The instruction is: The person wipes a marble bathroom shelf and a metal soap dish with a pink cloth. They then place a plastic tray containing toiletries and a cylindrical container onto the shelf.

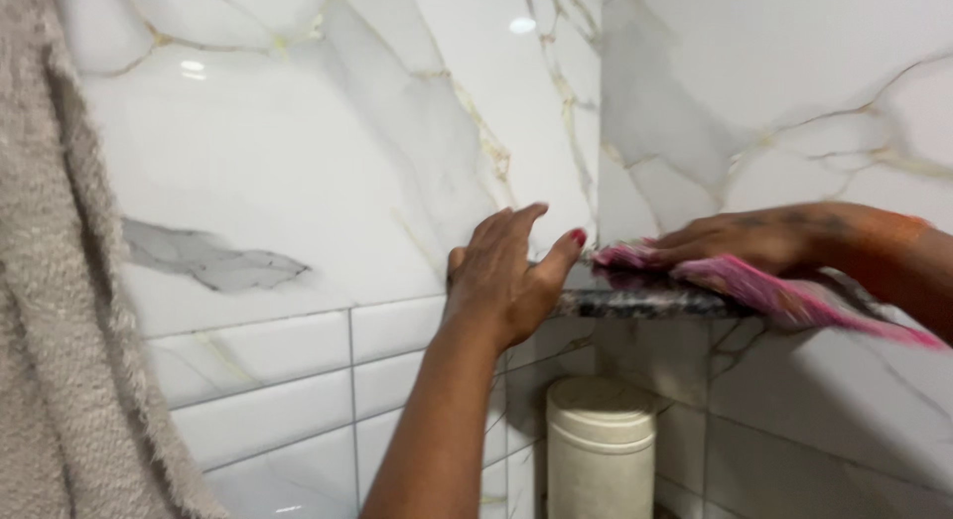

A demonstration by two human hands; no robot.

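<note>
My right hand lies flat on a pink cloth, pressing it onto a small dark speckled stone corner shelf. The cloth hangs over the shelf's front edge to the right. My left hand rests against the white marble wall tile just left of the shelf, fingers spread and upright, its thumb touching the shelf's left end. It holds nothing.
A cream cylindrical lidded container stands below the shelf in the corner. A beige towel hangs along the left edge. White rectangular tiles cover the lower wall; marble panels meet in the corner behind the shelf.
</note>
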